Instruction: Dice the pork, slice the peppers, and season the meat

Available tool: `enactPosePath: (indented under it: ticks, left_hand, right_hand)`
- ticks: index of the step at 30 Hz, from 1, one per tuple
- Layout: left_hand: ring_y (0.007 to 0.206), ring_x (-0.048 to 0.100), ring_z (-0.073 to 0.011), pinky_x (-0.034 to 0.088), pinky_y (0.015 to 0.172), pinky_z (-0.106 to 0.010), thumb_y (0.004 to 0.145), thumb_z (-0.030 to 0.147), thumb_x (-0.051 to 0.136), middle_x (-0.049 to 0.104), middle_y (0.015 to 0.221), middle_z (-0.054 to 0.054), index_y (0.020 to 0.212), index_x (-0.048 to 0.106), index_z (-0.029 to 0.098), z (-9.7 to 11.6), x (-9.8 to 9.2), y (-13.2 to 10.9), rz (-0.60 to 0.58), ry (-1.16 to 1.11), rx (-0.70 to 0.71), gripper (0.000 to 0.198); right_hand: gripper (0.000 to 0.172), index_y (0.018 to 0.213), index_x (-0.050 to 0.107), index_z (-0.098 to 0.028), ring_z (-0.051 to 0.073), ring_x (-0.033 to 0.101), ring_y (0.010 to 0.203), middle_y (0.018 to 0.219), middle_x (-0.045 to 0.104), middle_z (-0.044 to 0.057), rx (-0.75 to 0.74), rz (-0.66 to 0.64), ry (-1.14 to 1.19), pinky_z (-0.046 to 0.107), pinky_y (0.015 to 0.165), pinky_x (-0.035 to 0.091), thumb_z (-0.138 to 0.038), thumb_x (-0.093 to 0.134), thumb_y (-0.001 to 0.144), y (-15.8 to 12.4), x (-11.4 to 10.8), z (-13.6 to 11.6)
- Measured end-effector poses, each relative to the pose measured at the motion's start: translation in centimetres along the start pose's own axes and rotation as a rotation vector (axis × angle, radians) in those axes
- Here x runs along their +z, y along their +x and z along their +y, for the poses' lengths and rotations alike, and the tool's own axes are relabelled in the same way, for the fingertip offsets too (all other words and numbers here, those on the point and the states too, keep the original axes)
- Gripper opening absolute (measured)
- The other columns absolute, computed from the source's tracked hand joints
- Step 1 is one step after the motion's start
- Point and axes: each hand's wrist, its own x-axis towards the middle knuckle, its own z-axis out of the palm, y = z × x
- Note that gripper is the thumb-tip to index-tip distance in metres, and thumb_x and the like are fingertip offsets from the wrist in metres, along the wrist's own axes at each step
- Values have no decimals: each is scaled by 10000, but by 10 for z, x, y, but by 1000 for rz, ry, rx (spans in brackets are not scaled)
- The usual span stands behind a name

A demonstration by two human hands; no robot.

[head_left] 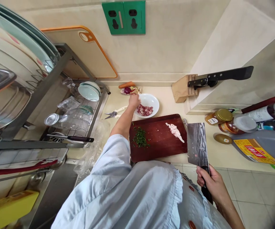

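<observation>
My right hand [211, 183] grips the black handle of a cleaver [197, 143], its broad wet blade upright off the right end of the dark red cutting board [161, 149]. On the board lie chopped green herbs [141, 137] at the left and a strip of pale, fatty meat [175, 132] at the right. My left hand [134, 100] reaches past the left rim of a white bowl [155, 103] holding chopped meat [144, 110]. Its fingers look curled at a small dish with a purple onion [127, 90] and garlic [138, 90]; what they hold is hidden.
A carrot [127, 84] lies by the wall. White-handled kitchen shears [115, 113] rest left of the bowl. A knife block [182, 89] stands behind; jars [218, 116], a kiwi [222, 138] and a large jug [261, 146] line the right. A dish rack [99, 117] borders the left.
</observation>
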Motion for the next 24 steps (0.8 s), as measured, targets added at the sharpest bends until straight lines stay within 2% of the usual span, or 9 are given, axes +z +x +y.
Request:
enactPosePath:
  ticks: [3,5,7,10,14,17,21,24]
  left_hand:
    - [912,645,-227,517,807,-353,775,228,570,687,924,-99,941,608,146,-3,-12,-1,43,-468,-195,189]
    - [871,668,-180,540,788,-330,807,245,534,686,936,-68,997,571,166,0,-22,-13,-12,-888,-279,209]
    - [893,682,-164,545,830,-334,825,252,527,689,975,-74,1032,546,172,9,-31,-35,-102,-1233,-289,223]
    - [980,681,-198,526,915,-374,807,293,603,691,1035,-105,1056,536,168,31,-42,-81,-181,-1539,-237,287]
    - [1038,669,-230,520,928,-422,752,375,707,662,1135,-69,1184,500,263,64,-42,-150,-248,-1655,-187,492]
    - [994,679,-213,524,903,-412,716,407,736,648,1112,-17,1191,507,330,86,-25,-198,-285,-1691,-252,534]
    - [818,660,-136,522,772,-294,705,406,738,643,947,7,1086,554,277,113,12,-253,-195,-1655,-438,442]
    - [770,619,-123,506,721,-268,752,345,690,625,914,-1,1004,551,238,130,32,-279,-90,-1436,-424,307]
  right_hand:
    - [400,693,478,-218,81,383,428,563,441,-56,2,-9,-6,236,404,337,-517,742,725,1,-2,3]
    - [400,695,471,-220,80,382,424,560,429,-62,4,-44,-14,234,402,331,-520,733,733,7,-3,5]
    - [396,707,466,-221,79,384,424,567,430,-65,9,-110,-36,234,402,331,-524,719,743,15,-2,6]
    - [372,768,477,-224,81,377,422,560,429,-74,30,-246,-100,231,399,325,-520,702,749,28,5,1]
    - [344,867,497,-221,75,353,415,544,431,-91,50,-399,-213,211,388,289,-463,699,729,41,20,-12]
    - [309,886,510,-217,72,354,409,537,431,-97,59,-465,-276,204,387,292,-416,679,721,48,23,-16]
    - [221,831,532,-220,84,377,379,484,421,-94,-30,-387,-411,205,369,297,-378,643,723,58,16,-14]
    - [170,825,558,-227,93,402,365,465,433,-88,-124,-332,-474,210,368,316,-351,626,730,64,12,-11]
